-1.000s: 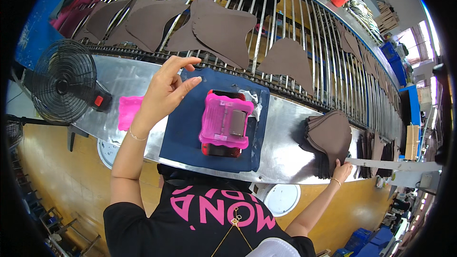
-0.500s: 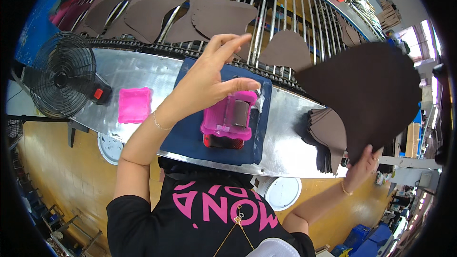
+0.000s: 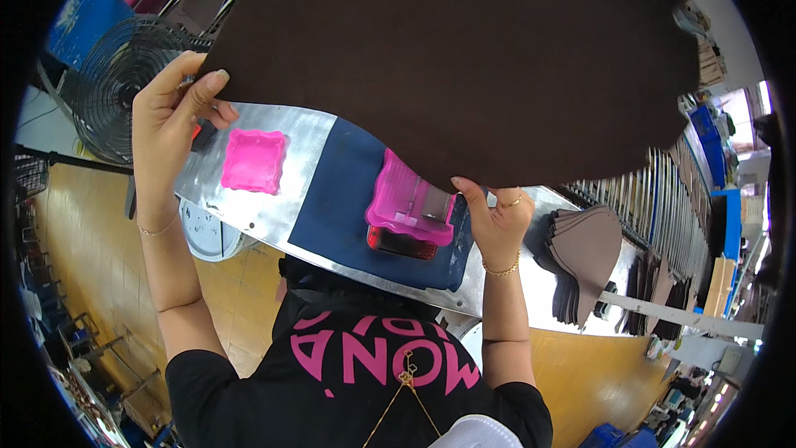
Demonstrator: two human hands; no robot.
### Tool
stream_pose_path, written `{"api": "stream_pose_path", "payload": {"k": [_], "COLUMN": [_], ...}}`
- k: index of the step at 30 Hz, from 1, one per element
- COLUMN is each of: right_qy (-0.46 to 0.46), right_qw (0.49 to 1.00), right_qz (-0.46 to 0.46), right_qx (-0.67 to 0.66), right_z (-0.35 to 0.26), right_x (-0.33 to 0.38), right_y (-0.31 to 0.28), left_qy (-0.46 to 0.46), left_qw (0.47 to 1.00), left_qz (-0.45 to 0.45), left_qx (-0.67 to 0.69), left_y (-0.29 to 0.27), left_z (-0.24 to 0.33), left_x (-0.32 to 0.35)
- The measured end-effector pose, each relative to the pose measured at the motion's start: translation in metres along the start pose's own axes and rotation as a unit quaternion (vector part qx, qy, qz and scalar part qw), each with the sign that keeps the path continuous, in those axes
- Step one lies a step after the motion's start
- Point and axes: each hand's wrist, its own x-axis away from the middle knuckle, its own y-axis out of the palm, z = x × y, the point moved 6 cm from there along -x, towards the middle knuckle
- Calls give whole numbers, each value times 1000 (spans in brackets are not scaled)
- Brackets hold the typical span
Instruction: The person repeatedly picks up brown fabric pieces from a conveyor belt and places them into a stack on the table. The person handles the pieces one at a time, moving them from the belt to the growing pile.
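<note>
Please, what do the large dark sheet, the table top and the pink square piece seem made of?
Large dark sheet: matte, perhaps leather-like or rubbery; its even surface lacks shine.
Table top: probably bare metal, given silvery reflections.
Pink square piece: likely glossy plastic, showing paler highlights.

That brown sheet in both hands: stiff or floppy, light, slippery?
The brown sheet seems light: the left hand pinches just its corner. It's probably somewhat stiff, spanning to the right hand without visible folds. Its matte face suggests it shouldn't be very slippery.
</note>
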Motion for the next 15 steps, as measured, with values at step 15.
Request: {"api": "stream_pose_path", "payload": {"k": [15], "right_qy": [23], "right_qw": [994], "right_qz": [-34], "right_qx": [99], "right_z": [50], "right_x": [83], "right_y": [-54], "left_qy": [-26], "left_qw": [964], "left_qz": [-254], "left_qx": [-70], "left_y": [116], "left_z": [-26], "left_x": [19]}}
